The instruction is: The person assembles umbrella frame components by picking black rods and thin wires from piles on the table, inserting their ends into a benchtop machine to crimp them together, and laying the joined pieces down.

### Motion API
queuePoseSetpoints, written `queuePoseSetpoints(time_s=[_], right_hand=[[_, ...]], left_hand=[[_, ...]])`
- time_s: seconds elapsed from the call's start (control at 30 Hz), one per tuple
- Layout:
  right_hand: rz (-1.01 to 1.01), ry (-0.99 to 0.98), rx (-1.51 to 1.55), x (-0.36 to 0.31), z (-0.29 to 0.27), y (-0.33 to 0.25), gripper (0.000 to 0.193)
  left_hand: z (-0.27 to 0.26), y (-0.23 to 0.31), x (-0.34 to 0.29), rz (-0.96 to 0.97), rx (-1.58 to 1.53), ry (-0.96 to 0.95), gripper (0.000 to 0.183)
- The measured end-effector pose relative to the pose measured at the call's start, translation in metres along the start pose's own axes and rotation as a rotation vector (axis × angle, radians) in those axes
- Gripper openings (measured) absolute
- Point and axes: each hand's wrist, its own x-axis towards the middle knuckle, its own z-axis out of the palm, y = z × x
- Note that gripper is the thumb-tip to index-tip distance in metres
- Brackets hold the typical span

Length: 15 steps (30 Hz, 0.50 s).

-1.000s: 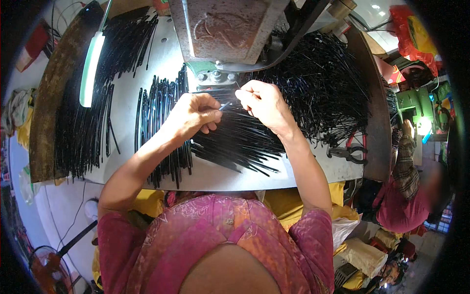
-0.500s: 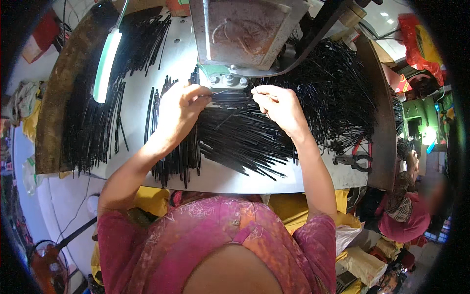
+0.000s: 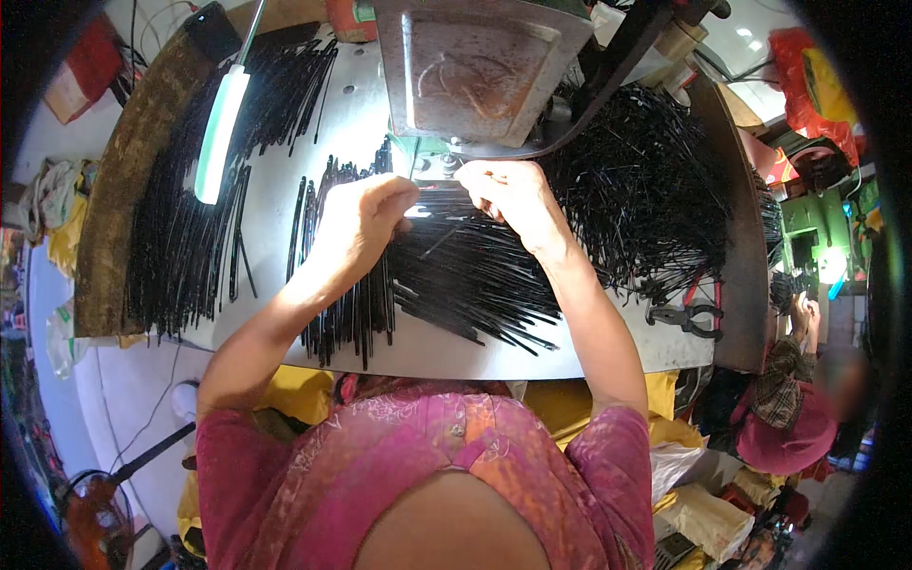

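Both the left hand [image 3: 366,223] and right hand [image 3: 508,190] pinch thin black rods [image 3: 475,275] at the press [image 3: 480,66] in the upper centre, with sorted rows [image 3: 342,285] at the left and a large tangled heap [image 3: 646,199] apparently left at the right of the worktop [image 3: 608,342].

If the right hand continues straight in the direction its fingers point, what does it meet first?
Probably the metal machine: the right hand points at its base, just above the black rods. Depth is unclear.
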Motion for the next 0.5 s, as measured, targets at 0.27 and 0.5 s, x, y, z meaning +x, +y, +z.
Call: queuePoseSetpoints(time_s=[0.27, 0.5], right_hand=[[0.010, 0.028, 0.115, -0.003, 0.006, -0.007, 0.018], [0.040, 0.046, 0.074, -0.004, 0.006, -0.008, 0.019]], left_hand=[[0.008, -0.001, 0.014, -0.094, -0.001, 0.005, 0.017], [0.016, -0.025, 0.019, 0.009, 0.026, 0.037, 0.024]])
